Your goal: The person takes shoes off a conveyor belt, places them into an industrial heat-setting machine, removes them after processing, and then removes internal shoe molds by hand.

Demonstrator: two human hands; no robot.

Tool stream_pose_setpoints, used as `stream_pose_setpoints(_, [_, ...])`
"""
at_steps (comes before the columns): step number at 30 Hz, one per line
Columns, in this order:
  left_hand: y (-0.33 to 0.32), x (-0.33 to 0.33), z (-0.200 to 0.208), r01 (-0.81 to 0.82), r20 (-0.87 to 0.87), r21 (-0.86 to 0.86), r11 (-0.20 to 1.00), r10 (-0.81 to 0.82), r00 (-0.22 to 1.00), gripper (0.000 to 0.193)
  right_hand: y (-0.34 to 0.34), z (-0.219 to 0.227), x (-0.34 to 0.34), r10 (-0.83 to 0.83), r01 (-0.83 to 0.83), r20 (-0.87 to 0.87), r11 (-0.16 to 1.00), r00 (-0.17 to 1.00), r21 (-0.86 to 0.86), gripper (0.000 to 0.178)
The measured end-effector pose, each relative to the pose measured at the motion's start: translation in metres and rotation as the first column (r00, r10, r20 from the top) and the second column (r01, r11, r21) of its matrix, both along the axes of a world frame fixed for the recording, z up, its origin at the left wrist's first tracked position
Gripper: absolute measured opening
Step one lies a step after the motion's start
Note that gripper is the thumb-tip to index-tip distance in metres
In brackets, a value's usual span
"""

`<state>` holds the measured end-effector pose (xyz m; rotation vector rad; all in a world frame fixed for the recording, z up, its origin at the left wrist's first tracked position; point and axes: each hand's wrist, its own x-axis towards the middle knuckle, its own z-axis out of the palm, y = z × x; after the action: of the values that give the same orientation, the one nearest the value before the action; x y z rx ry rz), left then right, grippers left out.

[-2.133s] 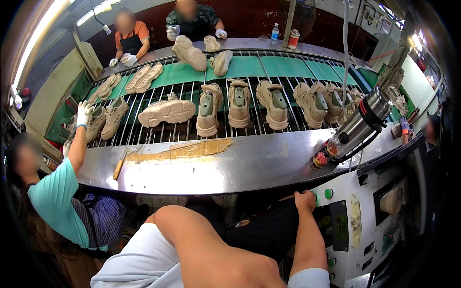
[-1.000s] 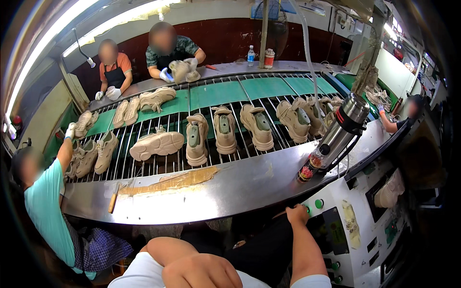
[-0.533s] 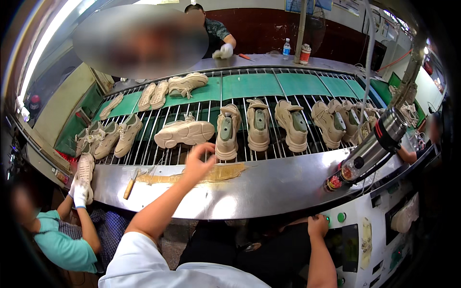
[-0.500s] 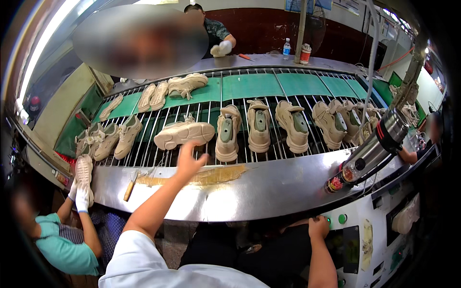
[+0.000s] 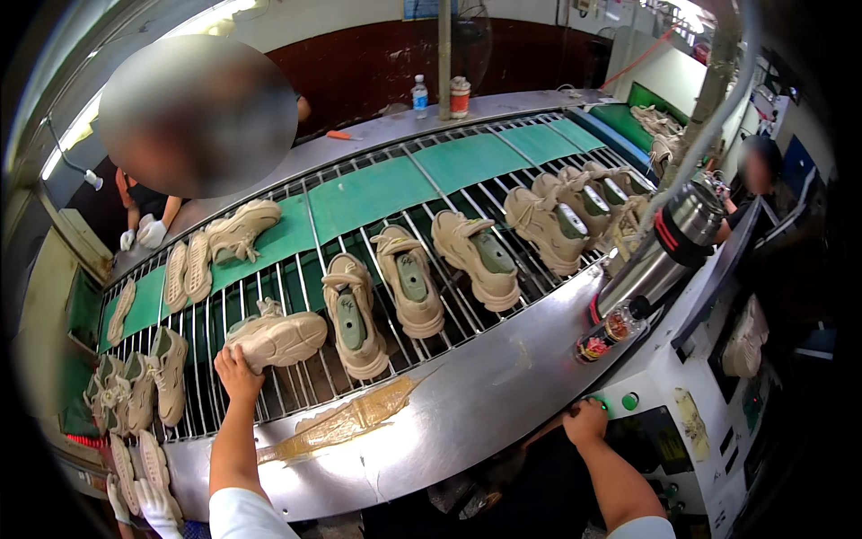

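Observation:
A beige sneaker (image 5: 285, 340) lies on its side on the metal rack, with its sole toward me. My left hand (image 5: 239, 375) grips the left end of this sneaker, fingers bent against it. My right hand (image 5: 588, 420) is curled at the corner of the white machine panel (image 5: 660, 395), close to a green button (image 5: 630, 400). Whatever its fingers hold is hidden. Just right of the lying sneaker stands another beige sneaker (image 5: 359, 323) with a green last inside it. Several more lasted sneakers (image 5: 409, 283) continue the row to the right.
A steel thermos (image 5: 660, 247) and a small bottle (image 5: 611, 332) stand on the metal counter (image 5: 467, 395) at right. Loose soles (image 5: 187, 269) lie on the green belt (image 5: 377, 193). Gloved co-worker hands show at lower left and far left. A grey hose hangs at right.
My left hand has gone from hovering in front of the lying sneaker to its left end and taken hold. The view has turned. My right hand remains by the panel.

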<state>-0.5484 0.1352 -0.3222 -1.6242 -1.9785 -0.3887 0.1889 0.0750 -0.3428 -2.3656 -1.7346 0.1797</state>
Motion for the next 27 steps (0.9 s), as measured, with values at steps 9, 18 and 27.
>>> stream_pose_setpoints(9, [-0.011, 0.093, 0.14, 0.024, 0.055, -0.189, 0.982, -0.014, 0.998, 0.097, -0.02, 0.003, -0.013, 0.074, -0.074, 0.006, 0.984, 0.997, 0.16, 0.021])
stream_pose_setpoints(18, [-0.198, 0.138, 0.157, 0.084, 0.89, 0.153, 0.985, -0.175, 0.422, 0.073, -0.149, 0.047, -0.013, 0.305, -0.096, -0.43, 0.891, 0.85, 0.443, 0.026])
stream_pose_setpoints(27, [-0.228, 0.44, 0.138, 0.489, 0.487, 0.607, 0.626, 0.194, -0.852, 0.082, -0.166, 0.14, -0.006, 0.344, -0.286, -0.914, 0.872, -0.216, 0.396, 0.08])
